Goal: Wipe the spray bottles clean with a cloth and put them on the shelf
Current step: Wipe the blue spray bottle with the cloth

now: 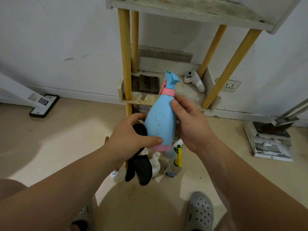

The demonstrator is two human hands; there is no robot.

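Observation:
A light blue spray bottle (pixel 160 120) with a pink collar and pink base is held up in front of the shelf unit (pixel 188 95). My left hand (pixel 131 137) grips its lower body, thumb across the front, with a black cloth (pixel 140 165) held against the bottle's side and hanging down. My right hand (pixel 188 120) holds the bottle's upper right side, thumb near the collar. Small greenish spots dot the bottle. On the floor below stand white spray bottles (pixel 155 165) and a clear bottle with a yellow trigger (pixel 173 165).
The middle shelf holds a folded dark cloth (pixel 148 84) and a white handheld controller (pixel 194 80). A white top shelf (pixel 191 10) rests on wooden posts. A dustpan and books (pixel 271 140) lie on the floor at right. My grey clog (pixel 200 212) shows below.

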